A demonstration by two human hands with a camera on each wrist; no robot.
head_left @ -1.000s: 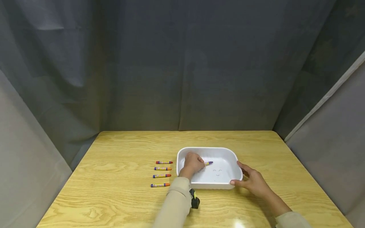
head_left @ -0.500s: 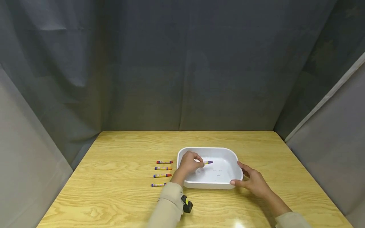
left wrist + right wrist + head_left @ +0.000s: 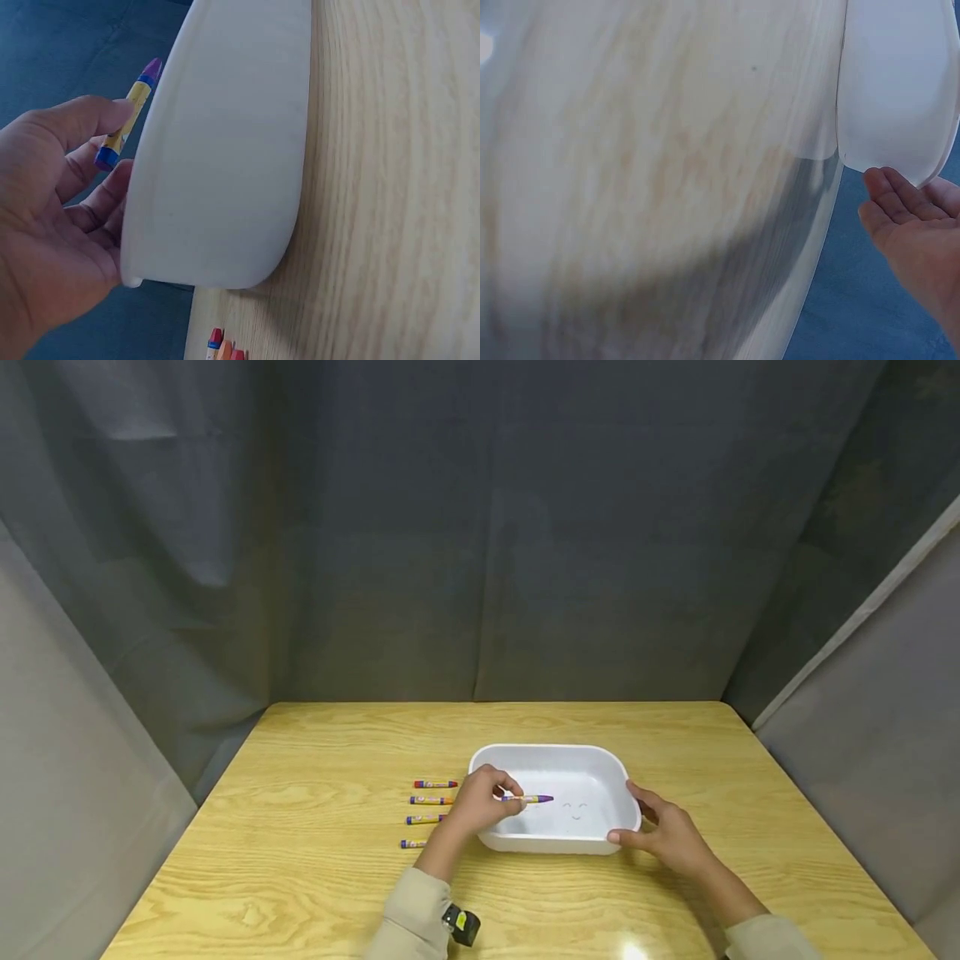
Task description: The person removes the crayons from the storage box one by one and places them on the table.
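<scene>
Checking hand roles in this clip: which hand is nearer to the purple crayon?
Left. The left hand pinches the purple crayon over the white tray. The right hand rests on the tray's right rim, apart from the crayon.

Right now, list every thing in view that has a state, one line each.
Purple crayon: pinched in the left hand, lying level over the tray.
White tray: upright on the table, nothing lying in it.
Four crayons: flat on the table left of the tray, in a row, partly hidden by the left hand.
Right hand: fingers straight, touching the tray's right rim.
</scene>
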